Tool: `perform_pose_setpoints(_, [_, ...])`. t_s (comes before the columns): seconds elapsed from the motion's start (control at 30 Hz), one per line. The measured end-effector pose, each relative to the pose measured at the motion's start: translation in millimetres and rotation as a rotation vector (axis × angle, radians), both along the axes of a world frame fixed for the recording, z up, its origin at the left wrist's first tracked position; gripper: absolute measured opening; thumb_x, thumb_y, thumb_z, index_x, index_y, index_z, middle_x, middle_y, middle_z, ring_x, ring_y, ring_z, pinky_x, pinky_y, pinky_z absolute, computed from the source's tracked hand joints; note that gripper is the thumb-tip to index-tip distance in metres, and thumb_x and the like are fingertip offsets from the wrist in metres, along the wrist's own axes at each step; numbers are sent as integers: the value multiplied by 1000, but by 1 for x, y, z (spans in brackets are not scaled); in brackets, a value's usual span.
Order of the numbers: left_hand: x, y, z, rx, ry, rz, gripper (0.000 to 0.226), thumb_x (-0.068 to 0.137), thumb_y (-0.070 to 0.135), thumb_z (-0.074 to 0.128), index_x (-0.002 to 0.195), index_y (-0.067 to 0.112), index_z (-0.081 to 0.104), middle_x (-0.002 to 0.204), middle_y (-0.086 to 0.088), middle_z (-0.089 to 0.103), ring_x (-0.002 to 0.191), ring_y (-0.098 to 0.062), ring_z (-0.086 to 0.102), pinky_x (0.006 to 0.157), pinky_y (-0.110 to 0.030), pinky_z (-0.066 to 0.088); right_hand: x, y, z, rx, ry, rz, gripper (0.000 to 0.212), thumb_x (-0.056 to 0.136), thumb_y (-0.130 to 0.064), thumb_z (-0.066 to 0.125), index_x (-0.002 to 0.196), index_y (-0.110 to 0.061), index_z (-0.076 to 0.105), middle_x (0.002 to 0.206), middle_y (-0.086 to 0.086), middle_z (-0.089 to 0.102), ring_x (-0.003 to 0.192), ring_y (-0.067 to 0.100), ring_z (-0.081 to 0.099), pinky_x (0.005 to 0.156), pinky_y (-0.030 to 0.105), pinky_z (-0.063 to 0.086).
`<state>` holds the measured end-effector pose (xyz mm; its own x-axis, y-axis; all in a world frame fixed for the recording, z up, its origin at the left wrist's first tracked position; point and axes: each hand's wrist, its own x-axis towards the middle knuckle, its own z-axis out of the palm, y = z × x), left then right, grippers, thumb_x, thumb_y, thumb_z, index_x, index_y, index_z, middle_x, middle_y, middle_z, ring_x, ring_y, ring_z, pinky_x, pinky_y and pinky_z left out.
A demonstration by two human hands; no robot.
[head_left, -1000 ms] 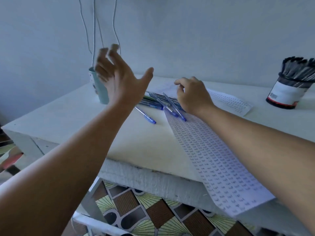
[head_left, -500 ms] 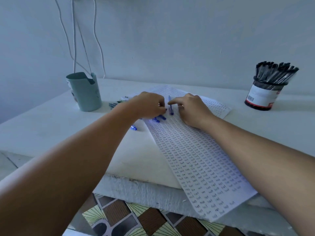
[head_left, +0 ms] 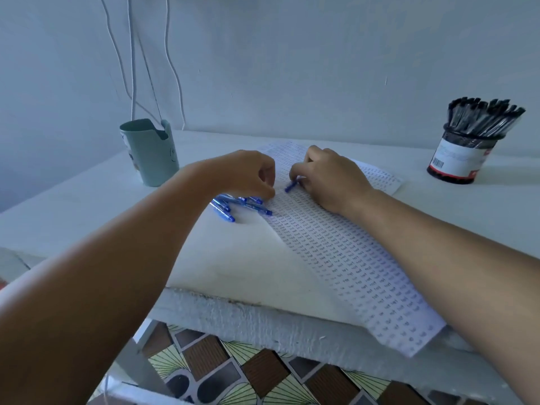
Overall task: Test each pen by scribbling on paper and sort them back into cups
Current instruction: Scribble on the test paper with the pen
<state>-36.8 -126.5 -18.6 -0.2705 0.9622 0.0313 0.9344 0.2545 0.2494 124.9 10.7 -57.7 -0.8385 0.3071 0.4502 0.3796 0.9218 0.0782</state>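
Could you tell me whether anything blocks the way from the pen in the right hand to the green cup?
Yes: the left hand lies between the pen in the right hand and the green cup.

Most of blue pens (head_left: 233, 204) under left hand (head_left: 248, 173), count perhaps unclear

Left hand (head_left: 248, 173) curled, right hand (head_left: 330, 176) pinching

Matt white table top (head_left: 87, 211) with rough, crumbly front edge; thin printed paper sheet (head_left: 344, 258), matt; blue pens (head_left: 242, 204) of glossy translucent plastic; teal cup (head_left: 152, 153) smooth, matt plastic; can (head_left: 458, 162) wrapped in glossy paper label; floor tiles (head_left: 263, 372) smooth, patterned.
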Motion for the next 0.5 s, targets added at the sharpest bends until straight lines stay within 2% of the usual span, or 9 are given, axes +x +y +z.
perform_pose_setpoints(0.1, [-4,-6,7,-74,32,21,19,80,24,74,96,30,66,95,10,63,87,-13,59,71,-30,47,2,-2,0,22,35,14,12,100,-20,63,109,-25,70,102,3,52,93,25,54,67,36,41])
perform_pose_setpoints(0.2, [-1,-4,9,-78,37,20,24,81,25,74,103,30,66,104,8,63,96,-15,60,81,-33,50,3,-2,0,26,40,11,11,100,-20,62,110,-23,67,109,3,55,97,26,57,70,38,48])
perform_pose_setpoints(0.3, [10,1,12,-57,-22,-15,27,82,43,76,105,35,65,113,11,64,107,-13,61,96,-37,50,3,0,1,-57,5,-5,17,103,-24,57,119,-25,63,114,1,61,101,26,60,77,39,51])
perform_pose_setpoints(0.37, [19,3,18,-165,-19,-41,44,74,61,80,108,40,62,115,17,62,108,-9,59,99,-37,48,3,4,0,-101,-15,-7,22,105,-26,54,125,-26,64,118,1,64,107,25,61,83,41,52])
perform_pose_setpoints(0.43, [21,0,24,-295,45,-35,62,62,70,84,112,42,58,118,20,58,112,-9,56,102,-38,45,3,7,-1,-71,-19,-6,20,105,-27,54,120,-25,68,113,2,63,107,25,60,85,41,51])
perform_pose_setpoints(0.5, [16,-4,28,-349,66,-12,69,56,68,88,111,43,57,119,19,58,112,-10,56,104,-40,45,2,9,-3,-14,25,14,14,103,-25,58,111,-21,69,107,4,62,101,26,60,83,40,50])
